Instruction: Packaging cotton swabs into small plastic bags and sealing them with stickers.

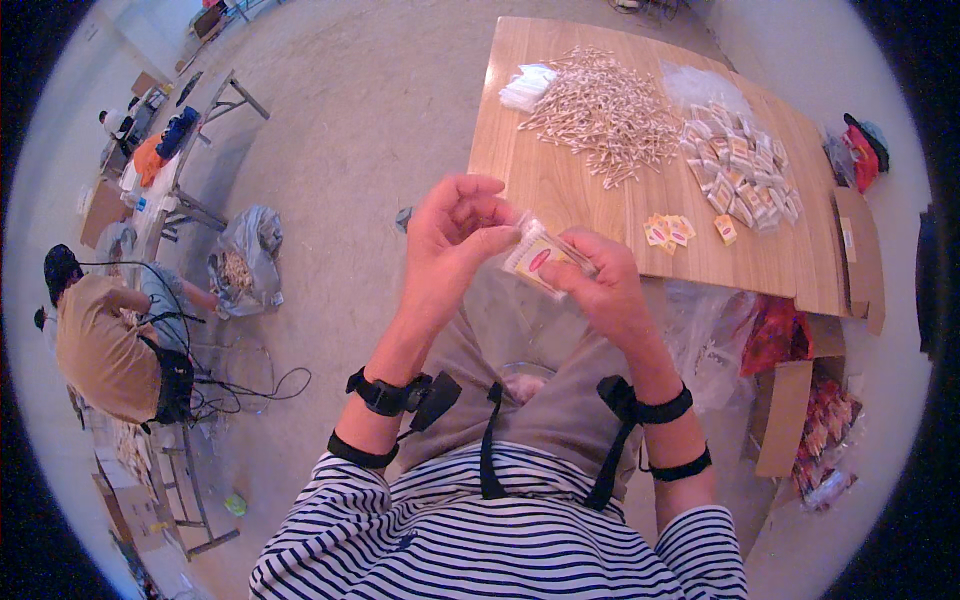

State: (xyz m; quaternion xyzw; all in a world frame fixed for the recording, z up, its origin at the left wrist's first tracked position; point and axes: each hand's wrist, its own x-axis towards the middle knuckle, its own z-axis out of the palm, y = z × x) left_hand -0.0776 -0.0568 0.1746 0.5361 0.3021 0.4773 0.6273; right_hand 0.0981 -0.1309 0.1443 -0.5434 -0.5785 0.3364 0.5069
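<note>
Over my lap I hold a small clear bag of cotton swabs [535,257] with a yellow and white label card inside. My right hand [607,287] is closed around its lower right side, the thumb pressing on the label. The thumb and curled fingers of my left hand [452,238] pinch at the bag's upper left end, where the swab tips show. Nearby on the wooden table [560,215] are several loose yellow label cards [668,231] and a big pile of loose cotton swabs [605,120].
Filled swab packs [740,165] are heaped on the table's right, beside clear plastic bags [705,88]. A white stack [527,87] lies by the loose pile. Open cardboard boxes [785,415] stand at right. At left, another person [120,345] sits near a grey plastic sack [250,260].
</note>
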